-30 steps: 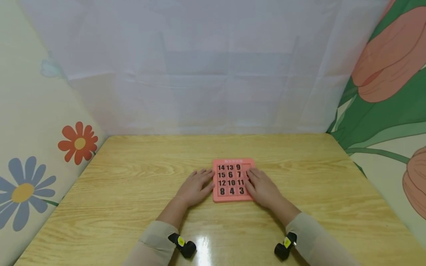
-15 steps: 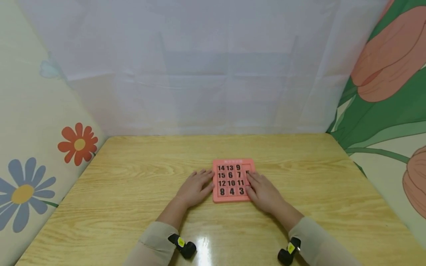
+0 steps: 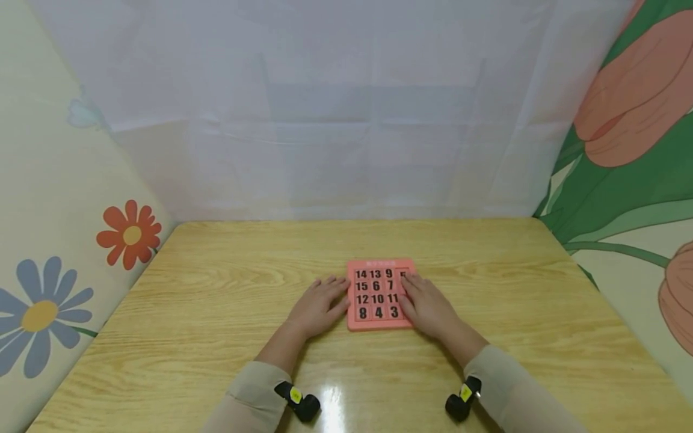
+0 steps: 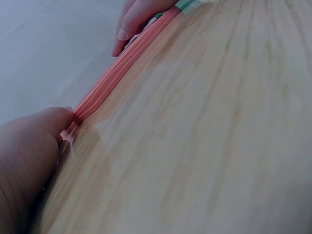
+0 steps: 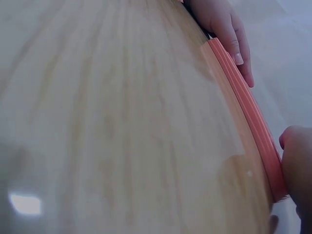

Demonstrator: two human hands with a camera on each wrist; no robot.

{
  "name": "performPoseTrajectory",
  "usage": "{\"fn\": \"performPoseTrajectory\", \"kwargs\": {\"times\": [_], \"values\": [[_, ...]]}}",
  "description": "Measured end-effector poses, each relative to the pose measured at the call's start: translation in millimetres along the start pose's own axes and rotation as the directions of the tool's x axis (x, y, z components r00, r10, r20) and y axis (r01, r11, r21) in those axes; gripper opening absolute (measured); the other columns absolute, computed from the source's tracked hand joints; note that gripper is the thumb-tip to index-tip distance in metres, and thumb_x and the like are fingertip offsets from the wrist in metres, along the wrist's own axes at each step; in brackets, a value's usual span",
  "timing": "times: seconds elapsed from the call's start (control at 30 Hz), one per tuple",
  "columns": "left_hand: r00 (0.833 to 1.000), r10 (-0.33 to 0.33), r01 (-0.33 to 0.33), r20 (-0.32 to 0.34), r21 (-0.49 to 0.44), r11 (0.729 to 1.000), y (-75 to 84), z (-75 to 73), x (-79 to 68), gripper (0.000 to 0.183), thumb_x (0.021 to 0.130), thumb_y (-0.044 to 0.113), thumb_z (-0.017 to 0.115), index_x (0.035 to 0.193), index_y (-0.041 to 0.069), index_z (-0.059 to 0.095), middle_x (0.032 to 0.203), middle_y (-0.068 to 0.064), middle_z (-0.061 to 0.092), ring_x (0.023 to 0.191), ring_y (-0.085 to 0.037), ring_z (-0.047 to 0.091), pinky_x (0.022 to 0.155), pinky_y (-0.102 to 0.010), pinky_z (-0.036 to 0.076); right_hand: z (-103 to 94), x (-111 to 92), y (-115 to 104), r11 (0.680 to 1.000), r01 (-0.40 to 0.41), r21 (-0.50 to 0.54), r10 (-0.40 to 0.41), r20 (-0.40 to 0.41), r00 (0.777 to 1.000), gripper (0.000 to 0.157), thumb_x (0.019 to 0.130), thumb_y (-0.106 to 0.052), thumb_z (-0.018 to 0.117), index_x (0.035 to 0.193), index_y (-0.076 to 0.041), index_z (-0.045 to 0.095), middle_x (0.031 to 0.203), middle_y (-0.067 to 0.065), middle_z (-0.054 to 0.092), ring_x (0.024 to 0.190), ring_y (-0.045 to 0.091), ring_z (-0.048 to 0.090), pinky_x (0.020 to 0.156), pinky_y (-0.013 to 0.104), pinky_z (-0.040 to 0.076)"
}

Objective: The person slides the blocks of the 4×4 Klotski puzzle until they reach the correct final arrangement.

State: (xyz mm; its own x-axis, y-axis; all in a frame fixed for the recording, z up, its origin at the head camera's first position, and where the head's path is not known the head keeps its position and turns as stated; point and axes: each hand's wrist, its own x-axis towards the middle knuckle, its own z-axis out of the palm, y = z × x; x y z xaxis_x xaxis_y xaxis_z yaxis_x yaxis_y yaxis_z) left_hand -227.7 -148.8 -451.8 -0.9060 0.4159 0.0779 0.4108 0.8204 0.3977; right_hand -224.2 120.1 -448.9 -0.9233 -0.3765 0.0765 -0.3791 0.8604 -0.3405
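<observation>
A pink sliding number puzzle (image 3: 373, 326) lies flat on the wooden table, its tiles marked with black numbers. My left hand (image 3: 318, 308) rests at its left edge, fingers extended, thumb against the side in the left wrist view. On the right side, my right hand (image 3: 431, 307) lies over the edge, its extended fingertips touching the right-hand column. The 5 tile (image 3: 403, 275) shows at the top right, partly covered by those fingers. The rest of that column is hidden under the hand. In the right wrist view the puzzle's near side (image 5: 248, 112) runs between both hands.
The wooden table (image 3: 227, 258) extends around the puzzle on all sides. A white cloth (image 3: 346, 150) hangs behind its far edge. Flower-printed panels (image 3: 38, 180) stand at the left and right. Each wrist bears a small black camera (image 3: 307, 408).
The 5 tile has slid away from me into the gap at the top right. My right hand drew back slightly, then moved forward with it. The left hand stays put.
</observation>
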Motion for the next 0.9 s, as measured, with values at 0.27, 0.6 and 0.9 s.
{"fn": "performPoseTrajectory", "kwargs": {"times": [0.27,0.6,0.9], "values": [[1.000,0.003,-0.003,-0.001,0.007,1.000,-0.9,0.5,0.0,0.054,0.102,0.038,0.048,0.149,0.011,0.042,0.155,-0.008,0.042,0.148,-0.030,0.031,0.125,-0.049,0.017,-1.9,5.8,-0.8,1.000,-0.015,0.009,0.015,0.011,1.000,0.055,0.104,-0.035,0.040,0.147,0.000,0.042,0.156,0.017,0.036,0.148,0.033,0.030,0.124,0.046,0.022],[1.000,0.013,-0.013,-0.009,0.006,1.000,-2.0,1.7,-0.3,0.054,0.102,0.038,0.048,0.149,0.011,0.043,0.154,-0.008,0.042,0.148,-0.031,0.031,0.125,-0.050,0.017,-1.2,11.7,-0.1,1.000,-0.025,0.001,0.025,0.015,1.000,0.056,0.104,-0.035,0.040,0.146,0.001,0.042,0.156,0.017,0.037,0.147,0.033,0.031,0.124,0.046,0.022],[1.000,0.009,-0.009,-0.006,0.008,1.000,-2.2,1.9,-0.2,0.054,0.102,0.038,0.048,0.149,0.011,0.043,0.154,-0.008,0.042,0.148,-0.030,0.032,0.125,-0.049,0.017,-1.6,6.7,3.1,1.000,-0.009,0.024,0.009,0.004,1.000,0.055,0.104,-0.033,0.040,0.147,0.000,0.041,0.157,0.017,0.035,0.148,0.034,0.029,0.124,0.046,0.023]]}}
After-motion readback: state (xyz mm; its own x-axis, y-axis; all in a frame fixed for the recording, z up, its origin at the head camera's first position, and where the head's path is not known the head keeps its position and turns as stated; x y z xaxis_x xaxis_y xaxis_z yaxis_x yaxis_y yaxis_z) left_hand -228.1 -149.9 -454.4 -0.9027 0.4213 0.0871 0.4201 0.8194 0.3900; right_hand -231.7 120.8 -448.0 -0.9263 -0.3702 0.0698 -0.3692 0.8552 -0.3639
